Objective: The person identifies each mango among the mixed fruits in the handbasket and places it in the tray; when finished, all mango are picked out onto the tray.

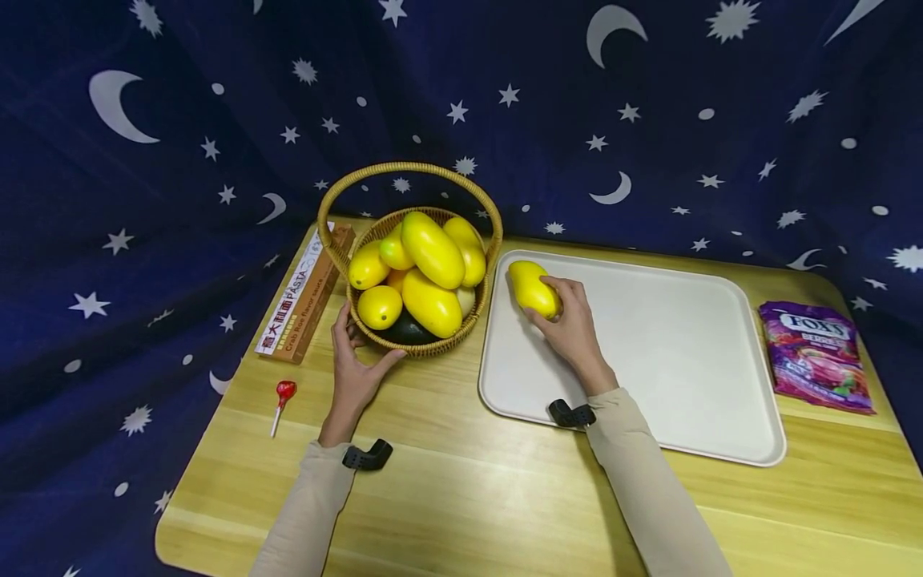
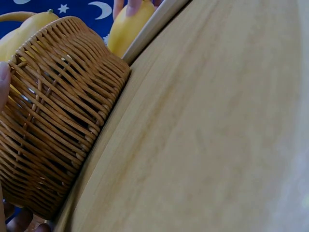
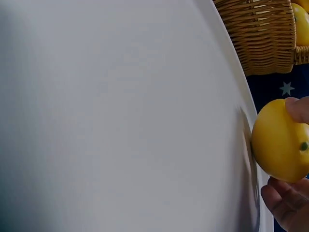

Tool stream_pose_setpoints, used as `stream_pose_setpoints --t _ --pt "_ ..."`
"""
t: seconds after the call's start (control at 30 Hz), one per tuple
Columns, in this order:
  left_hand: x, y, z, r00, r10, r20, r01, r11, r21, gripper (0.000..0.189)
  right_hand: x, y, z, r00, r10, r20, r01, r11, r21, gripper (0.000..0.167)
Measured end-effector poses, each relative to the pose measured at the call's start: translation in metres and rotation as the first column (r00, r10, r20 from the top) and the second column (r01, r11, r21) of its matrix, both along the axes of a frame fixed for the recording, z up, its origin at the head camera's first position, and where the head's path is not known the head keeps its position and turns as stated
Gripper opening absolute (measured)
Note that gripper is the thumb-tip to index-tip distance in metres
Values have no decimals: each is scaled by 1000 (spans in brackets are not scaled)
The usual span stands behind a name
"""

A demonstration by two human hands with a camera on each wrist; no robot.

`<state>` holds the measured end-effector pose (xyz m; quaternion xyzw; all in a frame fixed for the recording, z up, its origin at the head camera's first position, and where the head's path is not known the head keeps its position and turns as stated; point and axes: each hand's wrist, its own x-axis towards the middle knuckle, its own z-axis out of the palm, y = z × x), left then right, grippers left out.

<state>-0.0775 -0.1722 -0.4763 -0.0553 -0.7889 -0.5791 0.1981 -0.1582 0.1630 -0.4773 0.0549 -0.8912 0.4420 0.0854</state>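
My right hand grips a yellow mango between thumb and fingers, over the left end of a white tray. In the right wrist view the mango is low over the tray surface beside its rim. My left hand holds the lower left side of a wicker basket, thumb at the front and fingers round the left. The basket's woven wall fills much of the left wrist view. Several yellow mangoes are heaped in the basket, with a dark round thing beneath them.
The basket's tall arched handle stands upright. Left of it lies a long pasta box, with a red lollipop in front. A purple candy bag lies right of the tray. A starry blue cloth hangs behind the table.
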Motion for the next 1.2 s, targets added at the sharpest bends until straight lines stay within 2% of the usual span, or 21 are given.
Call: stream_pose_setpoints --t 0.27,0.97,1.07,1.2 --pt "2 0 2 1000 3 6 -3 1000 -10 106 -4 -2 -1 1000 -7 -1 7 1000 19 62" --pt "3 2 3 1000 14 11 -14 1000 -11 106 -2 -3 0 1000 -16 6 16 998 53 63" --pt "2 1 2 1000 9 13 -9 1000 -6 106 -1 -4 1 999 -27 -31 29 997 65 63" --pt "2 0 2 1000 5 10 -5 1000 -6 106 1 -8 9 988 -25 -150 38 996 83 59"
